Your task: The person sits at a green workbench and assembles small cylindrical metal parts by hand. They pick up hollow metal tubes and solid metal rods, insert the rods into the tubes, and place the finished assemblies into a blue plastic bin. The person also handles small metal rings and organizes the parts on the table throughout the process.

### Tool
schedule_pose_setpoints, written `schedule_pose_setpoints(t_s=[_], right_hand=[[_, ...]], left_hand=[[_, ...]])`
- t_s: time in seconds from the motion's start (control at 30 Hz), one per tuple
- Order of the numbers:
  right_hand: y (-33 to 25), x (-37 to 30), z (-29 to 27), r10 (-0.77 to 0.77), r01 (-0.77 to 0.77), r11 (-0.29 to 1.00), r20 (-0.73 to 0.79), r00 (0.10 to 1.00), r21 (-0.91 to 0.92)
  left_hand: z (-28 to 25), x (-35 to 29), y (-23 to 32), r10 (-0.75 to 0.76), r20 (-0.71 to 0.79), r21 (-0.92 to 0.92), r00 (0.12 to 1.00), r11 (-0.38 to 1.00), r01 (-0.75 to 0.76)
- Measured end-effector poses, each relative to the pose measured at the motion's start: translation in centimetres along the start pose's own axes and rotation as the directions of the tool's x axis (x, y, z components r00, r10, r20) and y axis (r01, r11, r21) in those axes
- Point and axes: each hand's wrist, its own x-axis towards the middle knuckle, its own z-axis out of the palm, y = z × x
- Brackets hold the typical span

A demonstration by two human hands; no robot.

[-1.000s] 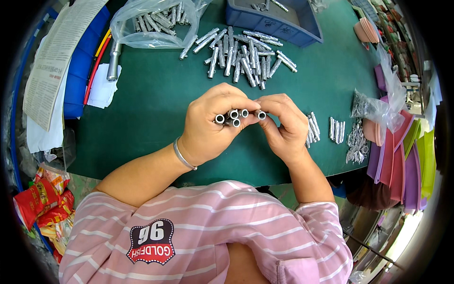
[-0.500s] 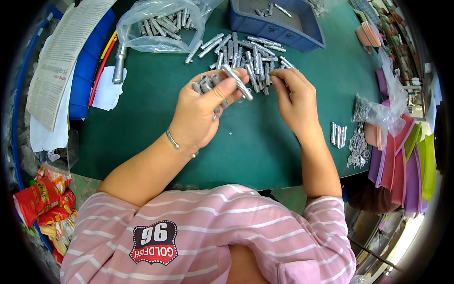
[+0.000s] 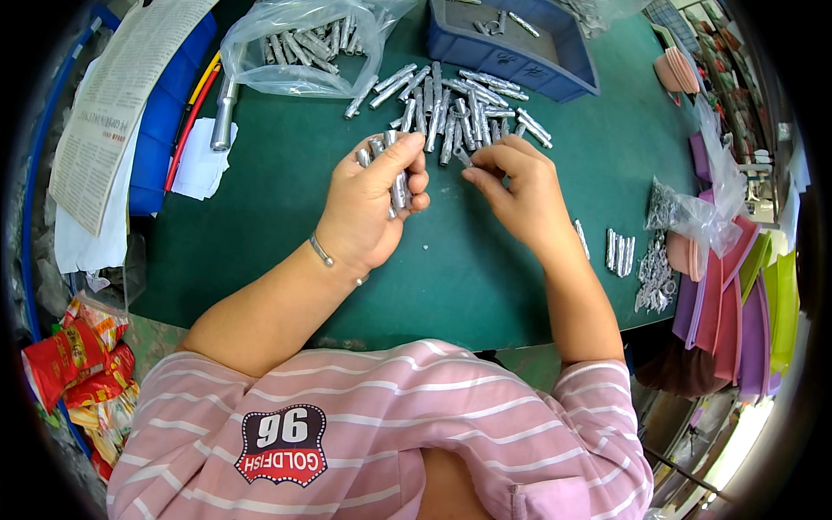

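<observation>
Several short silvery metal tubes (image 3: 399, 189) are bunched in my left hand (image 3: 364, 191), whose fingers and thumb are wrapped round them. To the right, my right hand (image 3: 523, 186) pinches a small silvery metal piece (image 3: 463, 157) with what looks like a looped end, between thumb and forefinger. That piece is at the near edge of a loose pile of grooved metal tubes (image 3: 449, 117) on the green table (image 3: 416, 290). The curled fingers hide part of what each hand holds.
Behind the pile are a clear plastic bag (image 3: 303, 84) of tubes and a blue bin (image 3: 537, 74). At right, a row of tubes (image 3: 620, 252) lies beside small metal pieces (image 3: 656, 284). A socket-like metal tool (image 3: 223, 117) and pens (image 3: 188, 134) lie left.
The tube that stuck out across my left fingers now sits in the bunch, and those fingers have closed. My right hand has moved slightly left and down and now pinches a small piece.
</observation>
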Motion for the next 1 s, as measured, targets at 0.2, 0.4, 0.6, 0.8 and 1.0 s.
schedule_pose_setpoints(t_s=[0.2,0.4,0.6,0.8,1.0], right_hand=[[-1.8,-1.7,-0.1,-0.183,0.242,0.944,-0.257,0.949,0.223],[-2.0,-2.6,0.2,-0.188,0.293,0.921,-0.364,0.912,0.258],[-1.5,-2.8,0.8,-0.287,0.400,0.889,-0.410,0.866,0.224],[-1.1,-3.0,1.4,-0.224,0.369,0.850,-0.377,0.899,0.375],[-1.3,-3.1,1.3,-0.169,0.287,0.865,-0.299,0.939,0.411]], left_hand=[[0.4,-0.7,-0.3,0.009,0.045,0.153,0.999,0.988,-0.016],[0.4,-0.9,-0.5,-0.134,0.102,0.253,0.986,0.962,0.104],[0.7,-1.0,-0.5,-0.256,0.184,0.191,0.949,0.956,0.221],[0.5,-1.0,-0.5,0.062,0.169,0.327,0.984,0.938,-0.116],[0.4,-1.1,-1.2,0.359,0.333,0.504,0.872,0.714,-0.486]])
